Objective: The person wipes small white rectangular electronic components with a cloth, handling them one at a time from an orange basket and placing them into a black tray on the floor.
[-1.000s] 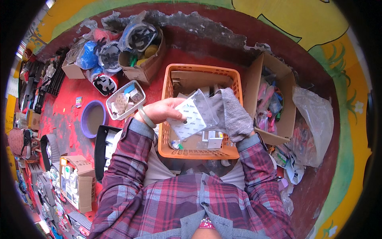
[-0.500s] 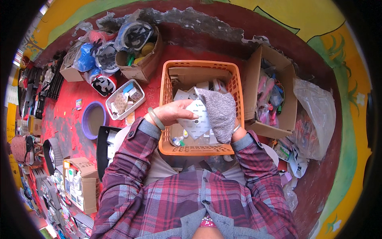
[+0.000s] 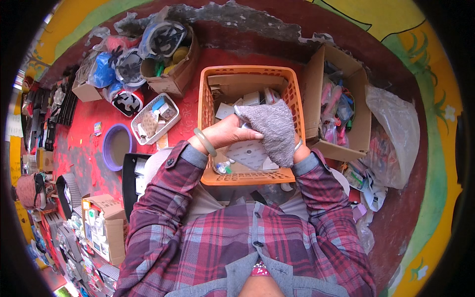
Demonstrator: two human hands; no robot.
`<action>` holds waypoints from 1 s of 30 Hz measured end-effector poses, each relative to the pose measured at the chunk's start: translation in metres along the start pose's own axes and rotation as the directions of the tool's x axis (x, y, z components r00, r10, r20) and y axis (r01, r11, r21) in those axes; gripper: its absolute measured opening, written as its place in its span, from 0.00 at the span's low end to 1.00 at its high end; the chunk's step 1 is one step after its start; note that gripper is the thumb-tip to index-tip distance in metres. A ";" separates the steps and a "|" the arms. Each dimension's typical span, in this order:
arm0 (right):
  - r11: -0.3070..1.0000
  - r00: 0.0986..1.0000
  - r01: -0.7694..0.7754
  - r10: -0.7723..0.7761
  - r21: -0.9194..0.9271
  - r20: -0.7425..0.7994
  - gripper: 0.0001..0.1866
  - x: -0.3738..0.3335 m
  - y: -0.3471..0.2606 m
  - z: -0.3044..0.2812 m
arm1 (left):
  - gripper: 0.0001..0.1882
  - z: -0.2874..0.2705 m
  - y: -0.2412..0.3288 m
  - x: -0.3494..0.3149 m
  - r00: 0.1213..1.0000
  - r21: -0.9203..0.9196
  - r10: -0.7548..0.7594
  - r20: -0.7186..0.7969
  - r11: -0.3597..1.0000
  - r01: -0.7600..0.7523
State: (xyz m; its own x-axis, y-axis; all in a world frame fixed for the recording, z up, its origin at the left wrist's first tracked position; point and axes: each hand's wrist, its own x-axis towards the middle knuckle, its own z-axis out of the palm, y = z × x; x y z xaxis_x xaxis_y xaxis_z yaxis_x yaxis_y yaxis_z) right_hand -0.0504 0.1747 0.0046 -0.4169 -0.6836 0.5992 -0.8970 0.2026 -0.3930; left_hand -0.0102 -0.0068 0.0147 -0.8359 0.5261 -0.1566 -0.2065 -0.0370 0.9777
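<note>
Over the orange plastic basket (image 3: 249, 70), a grey towelling cloth (image 3: 276, 129) hangs between my two hands. My left hand (image 3: 228, 133), wearing a pale bangle, is closed at the cloth's left edge, with the thumb pressed on it. Whether a small item sits under that thumb, I cannot tell. My right hand (image 3: 301, 152) grips the cloth from the right, and its fingers are hidden behind it. Below, a flat white printed card (image 3: 247, 155) with a small dark hole lies in the basket. Small boxes (image 3: 251, 99) and a small bottle (image 3: 222, 167) are also inside.
On the right, an open carton (image 3: 310, 119) holds colourful items beside a clear plastic bag (image 3: 393, 123). To the left stand a white basket (image 3: 174, 122) and a purple basin (image 3: 106, 151). Bagged helmets (image 3: 166, 38) and a carton (image 3: 168, 85) sit at the far left.
The white printed card has left my left hand and now lies in the basket. My left hand has moved to the cloth, its thumb now over the cloth's edge.
</note>
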 end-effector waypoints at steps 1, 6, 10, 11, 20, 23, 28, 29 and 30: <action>1.000 1.000 0.001 -0.001 0.001 0.002 0.19 0.000 0.000 0.000 | 0.28 -0.001 -0.005 0.002 0.999 -0.031 0.030 0.017 0.999 -0.030; 1.000 0.999 0.029 -0.028 -0.012 0.031 0.19 0.005 0.004 -0.006 | 0.30 0.001 -0.002 0.000 0.993 -0.065 0.109 0.042 0.992 -0.106; 0.989 0.990 0.085 -0.070 -0.117 0.120 0.18 0.011 0.001 -0.017 | 0.30 0.000 0.003 -0.003 0.996 -0.049 0.078 0.045 0.996 -0.076; 0.990 0.988 0.091 -0.076 -0.107 0.132 0.19 0.011 0.002 -0.018 | 0.30 0.000 0.004 -0.004 0.997 -0.046 0.052 0.052 0.998 -0.049; 0.953 0.985 0.155 -0.129 -0.261 0.117 0.19 0.010 0.005 -0.029 | 0.26 -0.007 0.010 -0.012 0.991 0.013 -0.125 0.038 0.992 0.124; 0.942 0.992 -0.063 0.096 -0.330 0.083 0.20 0.009 0.010 -0.048 | 0.22 -0.015 0.017 -0.026 0.994 -0.102 -0.098 -0.038 0.990 0.093; 0.796 0.848 -0.484 0.529 -0.363 0.031 0.25 0.001 0.012 -0.077 | 0.18 -0.034 0.010 -0.032 0.982 -0.468 -0.052 -0.184 0.883 -0.041; 0.803 0.857 -0.476 0.515 -0.359 0.015 0.25 0.000 0.012 -0.073 | 0.18 -0.035 0.008 -0.029 0.973 -0.464 -0.023 -0.231 0.882 -0.089; 0.811 0.869 -0.463 0.495 -0.357 -0.001 0.26 -0.001 0.013 -0.066 | 0.18 -0.035 0.007 -0.027 0.961 -0.458 0.003 -0.275 0.879 -0.134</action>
State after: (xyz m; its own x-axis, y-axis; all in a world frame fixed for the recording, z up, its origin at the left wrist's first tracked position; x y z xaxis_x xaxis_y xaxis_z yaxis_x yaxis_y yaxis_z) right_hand -0.0713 0.2241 0.0455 -0.8063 -0.4928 0.3272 -0.5875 0.7312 -0.3466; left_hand -0.0067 -0.0511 0.0211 -0.9442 0.2717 -0.1860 -0.3024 -0.4917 0.8166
